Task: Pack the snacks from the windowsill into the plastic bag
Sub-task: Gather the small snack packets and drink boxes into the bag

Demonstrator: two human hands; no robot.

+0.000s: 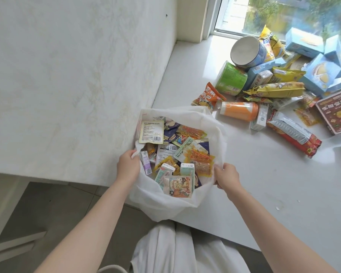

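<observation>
The white windowsill [264,184] has a big pile of snacks [274,91] near the window [283,14]. The white plastic bag [159,203] sits at the sill's near edge, wide open, with many small packets [177,150] inside. The left hand [128,168] grips the bag's left rim. The right hand [227,177] grips its right rim.

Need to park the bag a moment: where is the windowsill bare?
Widest bare patch: right of the plastic bag, nearer than the orange bottle and long red packet, by the right hand. A narrower strip runs between the wall and the green tub. From the bottle back to the window it is crowded.
</observation>
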